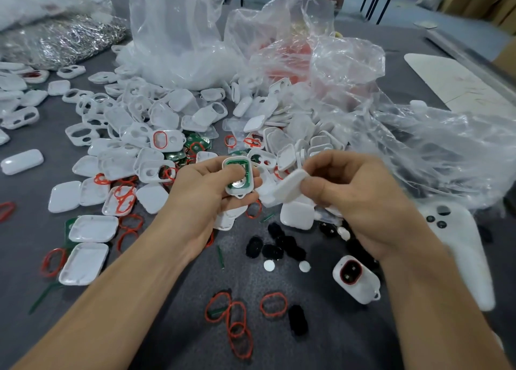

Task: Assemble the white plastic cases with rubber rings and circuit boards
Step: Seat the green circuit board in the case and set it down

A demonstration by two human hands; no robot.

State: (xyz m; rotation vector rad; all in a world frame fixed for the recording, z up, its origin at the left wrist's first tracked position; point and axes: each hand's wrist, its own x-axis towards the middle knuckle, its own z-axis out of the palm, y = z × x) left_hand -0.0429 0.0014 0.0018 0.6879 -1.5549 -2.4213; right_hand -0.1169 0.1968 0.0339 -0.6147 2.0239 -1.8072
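My left hand (206,193) holds a white case half (239,177) with a green circuit board seated inside it, thumb pressing on the board. My right hand (349,191) pinches a plain white case cover (282,189) just to the right of it, tilted; the two parts sit close together. Red rubber rings (237,322) lie loose on the grey table near me. A heap of white case halves (156,126) spreads behind my hands, with green boards (198,143) mixed in.
An assembled case with a red ring (356,279) lies at the right. Black rubber pads (279,246) and small white discs (269,265) lie between my forearms. Crumpled clear plastic bags (349,71) fill the back and right. A white controller (463,246) sits far right.
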